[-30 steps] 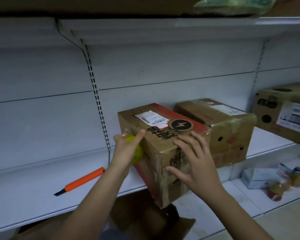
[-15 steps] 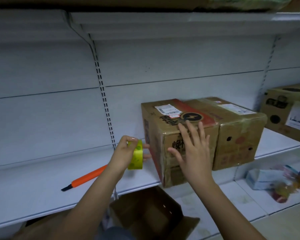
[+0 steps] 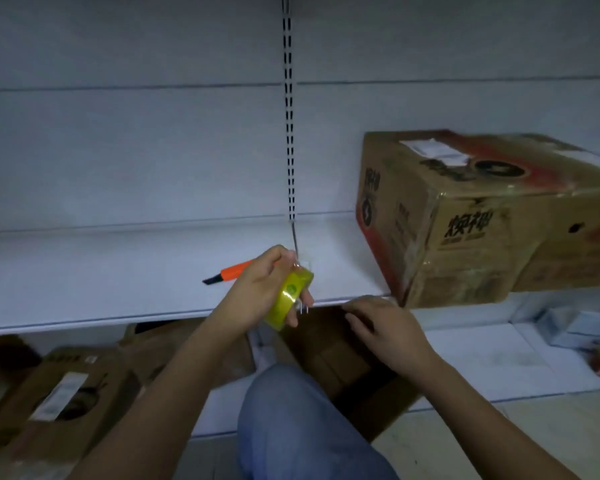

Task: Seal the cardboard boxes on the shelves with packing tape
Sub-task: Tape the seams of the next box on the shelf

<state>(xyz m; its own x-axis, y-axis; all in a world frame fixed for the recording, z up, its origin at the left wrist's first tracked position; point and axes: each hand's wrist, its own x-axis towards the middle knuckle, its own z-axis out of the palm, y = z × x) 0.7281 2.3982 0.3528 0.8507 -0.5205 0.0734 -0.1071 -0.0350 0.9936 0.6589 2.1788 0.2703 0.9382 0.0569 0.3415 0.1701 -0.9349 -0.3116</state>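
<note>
My left hand [image 3: 257, 287] grips a yellow roll of packing tape [image 3: 289, 296] in front of the white shelf's edge [image 3: 118, 318]. My right hand [image 3: 383, 325] hovers just right of the roll, fingers loosely curled and holding nothing, below the shelf edge. A brown cardboard box [image 3: 465, 220] with red and black print and a white label sits on the shelf to the right, its front corner overhanging the edge. A second box [image 3: 575, 258] stands against its right side.
An orange utility knife [image 3: 234, 271] lies on the shelf behind my left hand. Below the shelf are cardboard boxes [image 3: 59, 400] at the left and an open box [image 3: 343, 355] in the middle. My knee in blue jeans [image 3: 291, 420] is at the bottom.
My right hand has come off the box and dropped down beside the tape roll. My left hand moved the roll away from the box, toward me. The view swung left and down.
</note>
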